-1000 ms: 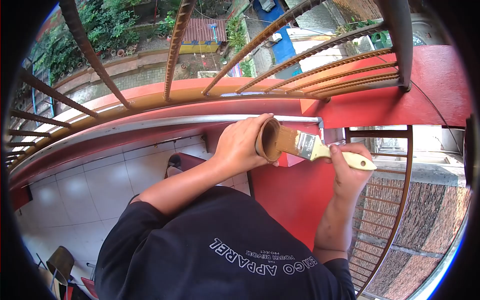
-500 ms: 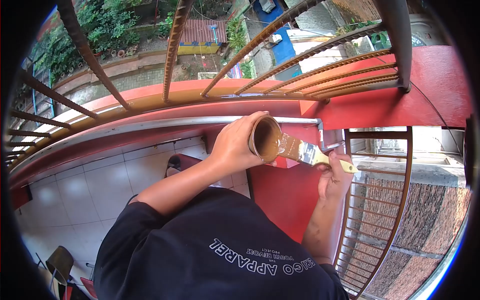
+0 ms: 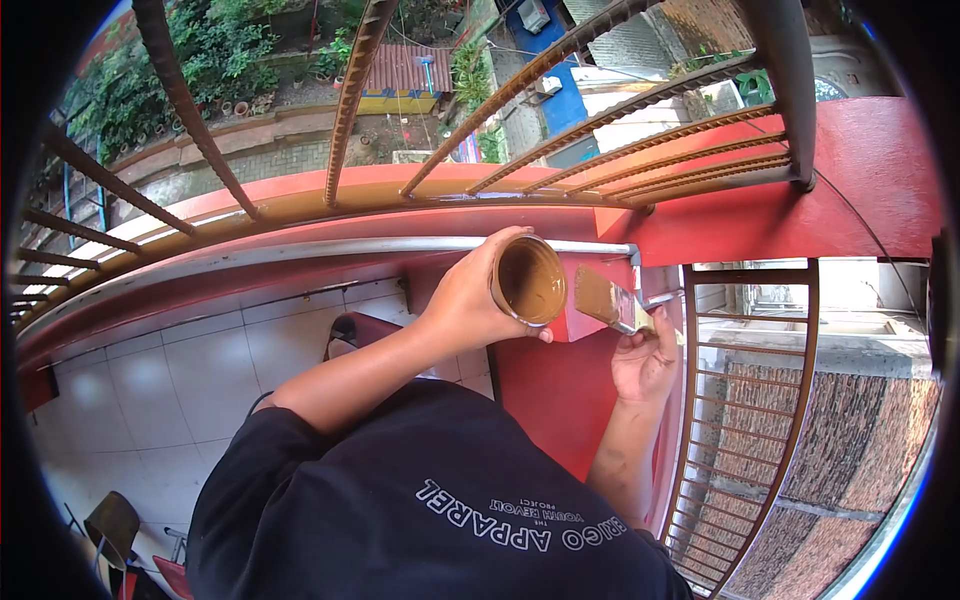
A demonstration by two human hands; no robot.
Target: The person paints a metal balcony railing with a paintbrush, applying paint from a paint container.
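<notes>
Spanning the top of the view, a curved railing of rust-brown bars (image 3: 350, 100) rises from a red ledge (image 3: 860, 190), with gardens and rooftops far below between the bars. White floor tiles (image 3: 180, 380) fill the lower left, and a grey metal pipe (image 3: 300, 250) runs along the red wall above them. The person's black shirt (image 3: 420, 500) with white lettering takes up the bottom centre. To the right, a brown grille (image 3: 760, 420) stands against a brick wall. The left hand (image 3: 465, 300) reaches out from the shirt and wraps around a round cup (image 3: 527, 281), its grip closed on the cup's side with the fingertips curled under the rim; the cup is tipped so that its mouth faces the camera, showing brown paint inside, and it sits in front of the red wall just below the pipe. The right hand (image 3: 645, 365) is lower and further right, its grip closed on the handle of a flat paintbrush (image 3: 600, 298). The brush's bristles, coated in brown paint, point up and left, just beside the cup's rim and outside it.
</notes>
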